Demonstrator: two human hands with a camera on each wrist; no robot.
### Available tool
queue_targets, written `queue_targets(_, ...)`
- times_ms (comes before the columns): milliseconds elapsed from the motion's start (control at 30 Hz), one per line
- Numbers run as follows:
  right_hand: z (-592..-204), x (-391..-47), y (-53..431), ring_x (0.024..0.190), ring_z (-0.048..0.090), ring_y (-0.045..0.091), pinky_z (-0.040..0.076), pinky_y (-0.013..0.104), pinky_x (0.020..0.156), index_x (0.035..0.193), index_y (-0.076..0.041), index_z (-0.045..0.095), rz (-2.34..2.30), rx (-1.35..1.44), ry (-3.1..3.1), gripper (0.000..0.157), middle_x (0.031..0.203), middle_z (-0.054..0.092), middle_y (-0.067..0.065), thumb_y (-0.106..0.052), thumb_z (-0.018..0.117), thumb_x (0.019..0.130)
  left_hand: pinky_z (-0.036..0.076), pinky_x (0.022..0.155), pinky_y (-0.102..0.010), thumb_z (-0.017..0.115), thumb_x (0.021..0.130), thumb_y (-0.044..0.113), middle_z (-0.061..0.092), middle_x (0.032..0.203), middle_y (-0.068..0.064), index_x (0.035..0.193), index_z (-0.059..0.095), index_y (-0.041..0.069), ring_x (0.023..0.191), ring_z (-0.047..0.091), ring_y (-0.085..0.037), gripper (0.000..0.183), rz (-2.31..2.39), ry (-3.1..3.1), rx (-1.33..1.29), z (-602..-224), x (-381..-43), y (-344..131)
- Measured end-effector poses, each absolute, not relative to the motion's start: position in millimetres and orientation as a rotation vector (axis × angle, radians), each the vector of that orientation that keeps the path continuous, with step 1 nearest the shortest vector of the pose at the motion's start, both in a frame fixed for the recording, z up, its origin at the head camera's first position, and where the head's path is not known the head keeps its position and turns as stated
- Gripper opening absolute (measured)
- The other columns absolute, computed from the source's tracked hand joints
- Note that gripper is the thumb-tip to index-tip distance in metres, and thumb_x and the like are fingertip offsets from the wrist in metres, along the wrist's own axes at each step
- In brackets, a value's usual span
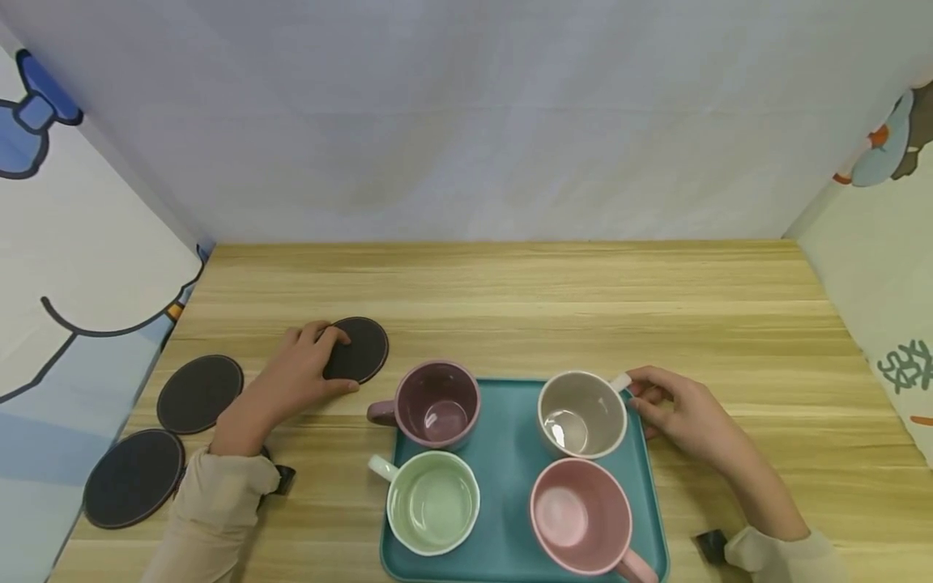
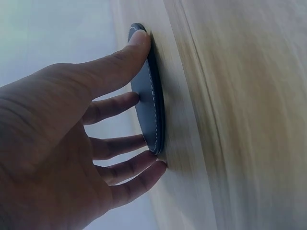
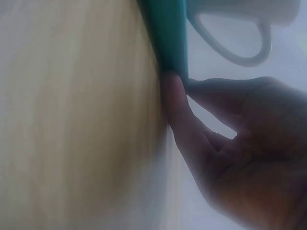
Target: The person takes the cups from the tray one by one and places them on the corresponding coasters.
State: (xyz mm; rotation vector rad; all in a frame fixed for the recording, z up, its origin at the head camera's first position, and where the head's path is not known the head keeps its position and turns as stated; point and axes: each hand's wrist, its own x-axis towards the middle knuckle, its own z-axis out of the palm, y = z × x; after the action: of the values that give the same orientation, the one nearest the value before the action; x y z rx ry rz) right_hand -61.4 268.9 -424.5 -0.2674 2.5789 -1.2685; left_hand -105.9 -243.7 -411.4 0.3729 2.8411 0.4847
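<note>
My left hand rests on a round black coaster lying flat on the table. In the left wrist view, the thumb touches one edge of the stitched coaster and the fingers spread across it, fairly straight. At the back right corner of a teal tray, my right hand pinches the rim between thumb and finger, as the right wrist view shows on the tray. Near those fingers is the handle of a cream mug. A purple mug, a green mug and a pink mug share the tray.
Two more black coasters, one farther back and one nearer, lie left of my left forearm. A pale cloth wall rises behind the wooden table. Printed cloth panels stand at both sides. The purple and green mugs' handles stick out leftwards.
</note>
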Motion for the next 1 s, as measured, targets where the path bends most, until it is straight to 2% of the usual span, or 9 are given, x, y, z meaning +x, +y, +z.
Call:
queue_targets(400, -425, -62, 270, 0.086, 0.064, 0.003, 0.062, 0.024, 0.065, 0.130, 0.003, 0.065, -1.262, -0.270, 2.585, 0.033, 0.106, 0.071, 0.016, 0.001, 0.068, 0.097, 0.039, 0.110, -0.072, 0.078, 0.094, 0.039, 0.038, 0.156, -0.035, 0.135, 0.054, 0.005, 0.140, 0.036, -0.060, 0.058, 0.450, 2.864, 0.431, -415, -120, -230)
queue_targets(567, -426, -61, 270, 0.086, 0.064, 0.002, 0.062, 0.024, 0.064, 0.130, 0.003, 0.065, -1.270, -0.272, 2.579, 0.033, 0.106, 0.070, 0.016, 0.002, 0.067, 0.097, 0.036, 0.115, -0.071, 0.077, 0.095, 0.041, 0.040, 0.156, -0.035, 0.136, 0.055, 0.006, 0.139, 0.039, -0.059, 0.058, 0.427, 2.889, 0.477, -418, -127, -223)
queue_targets(700, -427, -62, 271, 0.086, 0.064, 0.002, 0.063, 0.025, 0.064, 0.130, 0.002, 0.065, -1.270, -0.269, 2.578, 0.033, 0.107, 0.070, 0.016, 0.002, 0.067, 0.097, 0.040, 0.111, -0.070, 0.077, 0.095, 0.042, 0.041, 0.155, -0.035, 0.136, 0.055, 0.006, 0.136, 0.042, -0.058, 0.058, 0.401, 2.890, 0.510, -419, -133, -218)
queue_targets(1000, -426, -61, 270, 0.086, 0.064, 0.002, 0.062, 0.025, 0.064, 0.130, 0.002, 0.065, -1.293, -0.264, 2.564, 0.033, 0.107, 0.070, 0.016, 0.001, 0.067, 0.098, 0.044, 0.107, -0.071, 0.079, 0.094, 0.031, 0.041, 0.154, -0.035, 0.138, 0.055, 0.008, 0.136, 0.043, -0.058, 0.055, 0.351, 2.848, 0.642, -410, -142, -207)
